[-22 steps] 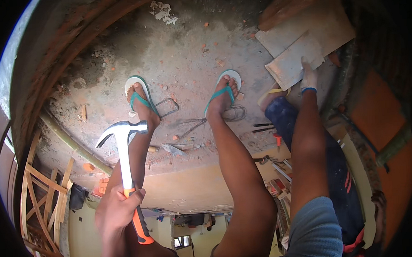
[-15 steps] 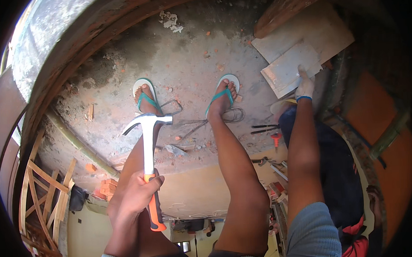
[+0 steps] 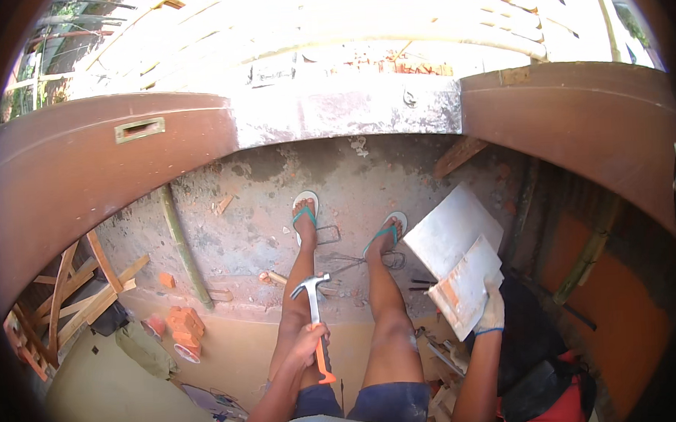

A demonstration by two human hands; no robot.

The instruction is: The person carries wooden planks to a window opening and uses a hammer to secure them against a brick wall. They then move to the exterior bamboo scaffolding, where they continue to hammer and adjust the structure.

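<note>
I see left hand [image 3: 307, 344] tight on shiny metal hammer [image 3: 314, 306], orange-black handle [image 3: 326, 371]; gloved right hand [image 3: 492, 311] gripping flat, stained slab [image 3: 466, 288].

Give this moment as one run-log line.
left hand: grip on claw hammer | gloved right hand: holding smaller flat sheet | larger flat sheet: partly behind it | orange bricks: stacked at left
</note>
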